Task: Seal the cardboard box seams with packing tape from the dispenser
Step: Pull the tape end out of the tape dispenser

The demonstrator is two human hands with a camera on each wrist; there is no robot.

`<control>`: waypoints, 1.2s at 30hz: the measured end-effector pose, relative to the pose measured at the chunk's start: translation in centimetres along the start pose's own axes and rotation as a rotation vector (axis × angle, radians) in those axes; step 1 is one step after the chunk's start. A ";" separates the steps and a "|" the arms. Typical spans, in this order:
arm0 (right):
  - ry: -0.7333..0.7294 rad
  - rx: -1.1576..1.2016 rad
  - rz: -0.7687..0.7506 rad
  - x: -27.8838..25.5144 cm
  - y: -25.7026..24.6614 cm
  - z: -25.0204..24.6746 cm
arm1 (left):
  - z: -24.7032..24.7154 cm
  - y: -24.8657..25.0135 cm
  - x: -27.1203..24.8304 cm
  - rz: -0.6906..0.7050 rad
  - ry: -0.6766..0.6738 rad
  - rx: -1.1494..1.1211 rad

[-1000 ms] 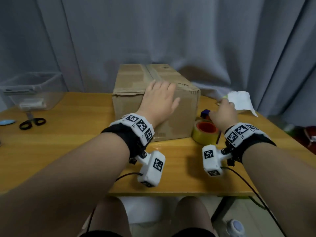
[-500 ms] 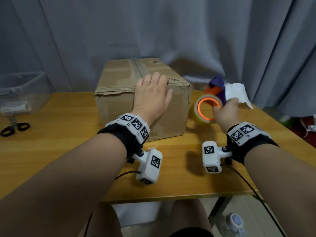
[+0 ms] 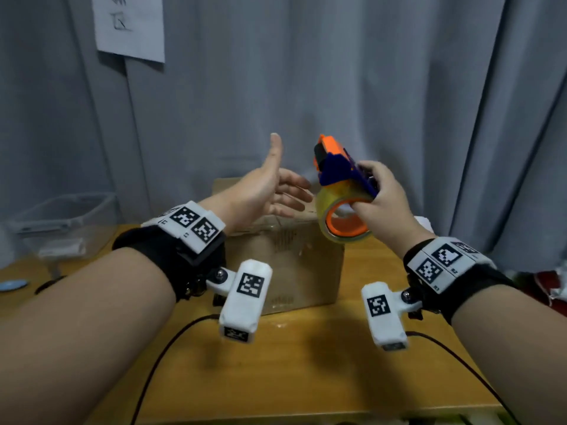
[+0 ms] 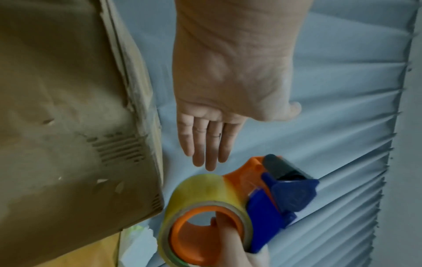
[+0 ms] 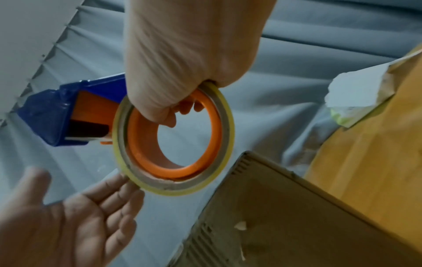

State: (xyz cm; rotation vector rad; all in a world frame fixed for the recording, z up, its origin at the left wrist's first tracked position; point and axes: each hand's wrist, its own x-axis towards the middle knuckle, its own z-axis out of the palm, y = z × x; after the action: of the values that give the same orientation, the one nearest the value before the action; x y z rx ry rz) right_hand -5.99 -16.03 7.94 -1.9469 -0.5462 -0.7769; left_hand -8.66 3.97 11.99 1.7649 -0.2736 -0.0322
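Note:
The brown cardboard box (image 3: pixel 288 265) stands on the wooden table (image 3: pixel 306 363), its top mostly hidden behind my hands. My right hand (image 3: pixel 380 197) holds the tape dispenser (image 3: pixel 340 167) in the air above the box's right end, thumb hooked inside the orange core of the yellowish tape roll (image 3: pixel 340 222). The dispenser's blue and orange head points up and left. My left hand (image 3: pixel 276 191) hovers open, palm toward the roll, fingers straight, just left of it. In the right wrist view the left fingertips (image 5: pixel 128 180) reach the roll's rim (image 5: pixel 173 191).
A clear plastic bin (image 3: pixel 64 222) stands at the table's far left, with a black scissors handle (image 3: pixel 46 286) and a blue object (image 3: pixel 12 285) near it. White paper (image 5: pixel 358 86) lies right of the box. Grey curtain hangs behind. Black cables cross the near table.
My right hand lifted the dispenser from table height to above the box. My left hand left the box top and rose, open, toward the roll.

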 end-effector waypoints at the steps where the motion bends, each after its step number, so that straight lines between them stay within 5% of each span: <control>1: -0.025 -0.015 -0.019 0.3 -0.4 0.3 | -0.5 0.5 -0.5 -0.002 -0.008 0.016; 12: -0.114 -0.056 -0.168 1.9 -2.7 3.7 | -4.8 1.9 -3.3 0.035 0.076 0.049; 20: -0.192 -0.090 -0.132 2.2 -3.7 4.3 | -6.3 2.1 -4.0 0.042 0.121 0.059; 27: -0.325 -0.303 -0.188 2.4 -5.4 4.9 | -7.7 2.9 -4.2 -0.065 0.206 0.252; 30: -0.423 -0.564 -0.314 3.3 -6.8 5.3 | -8.5 2.7 -4.2 -0.063 0.274 0.322; 36: -0.569 -0.796 -0.397 4.9 -8.9 5.7 | -9.9 -0.4 -4.8 -0.139 0.343 0.245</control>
State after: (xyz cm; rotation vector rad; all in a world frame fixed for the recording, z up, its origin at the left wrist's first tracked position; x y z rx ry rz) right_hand -6.68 -6.57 14.78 -2.8826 -1.1113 -0.7354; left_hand -11.52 14.55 13.12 1.9931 0.0995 0.2105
